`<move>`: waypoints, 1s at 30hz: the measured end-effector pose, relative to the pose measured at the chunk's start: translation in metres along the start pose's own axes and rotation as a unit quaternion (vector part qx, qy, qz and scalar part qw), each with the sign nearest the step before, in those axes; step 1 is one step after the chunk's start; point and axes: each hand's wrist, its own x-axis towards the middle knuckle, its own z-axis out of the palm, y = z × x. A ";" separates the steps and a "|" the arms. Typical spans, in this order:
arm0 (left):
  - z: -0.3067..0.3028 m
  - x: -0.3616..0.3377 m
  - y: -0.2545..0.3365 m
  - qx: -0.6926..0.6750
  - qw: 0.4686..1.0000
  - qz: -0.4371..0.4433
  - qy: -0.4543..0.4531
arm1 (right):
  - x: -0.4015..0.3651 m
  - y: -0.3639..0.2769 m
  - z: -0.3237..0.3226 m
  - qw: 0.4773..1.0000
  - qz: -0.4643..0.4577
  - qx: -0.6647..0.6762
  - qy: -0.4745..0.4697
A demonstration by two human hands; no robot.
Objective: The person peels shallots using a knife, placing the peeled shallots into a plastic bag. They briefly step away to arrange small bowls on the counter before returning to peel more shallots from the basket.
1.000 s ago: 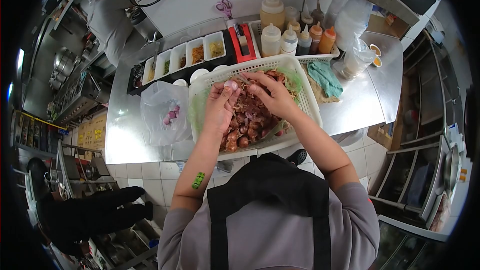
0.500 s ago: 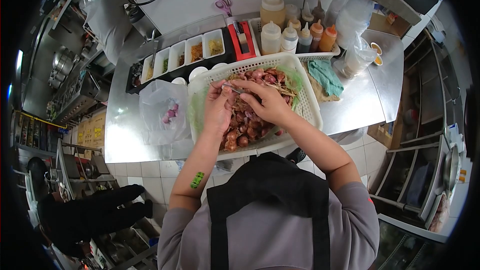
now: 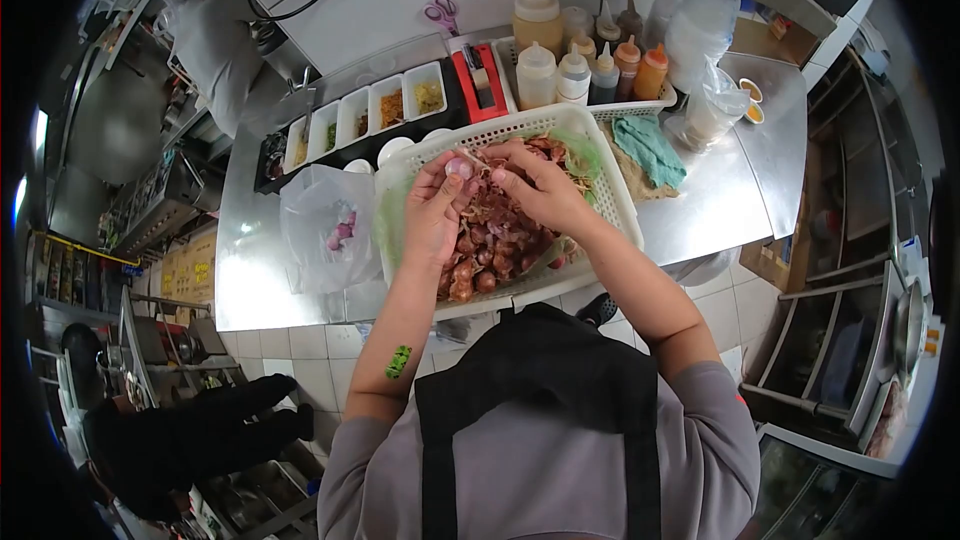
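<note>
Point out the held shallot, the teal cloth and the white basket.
Held shallot (image 3: 460, 166): head view, on its pale pink side.
Teal cloth (image 3: 650, 152): head view, on the middle of its crumpled top.
White basket (image 3: 520, 124): head view, on its perforated far wall.

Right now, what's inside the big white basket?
Basket holds red shallots and papery skins, with green plastic at its sides. Left hand and right hand hide part of the heap; floor is covered, can't tell what's underneath.

Shallots (image 3: 490, 252) lie in the basket (image 3: 632, 230), right of the bag (image 3: 310, 258).
</note>
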 end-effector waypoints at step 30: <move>0.006 -0.001 0.007 0.027 0.998 0.051 -0.006 | -0.002 -0.013 -0.002 0.997 0.008 0.022 -0.080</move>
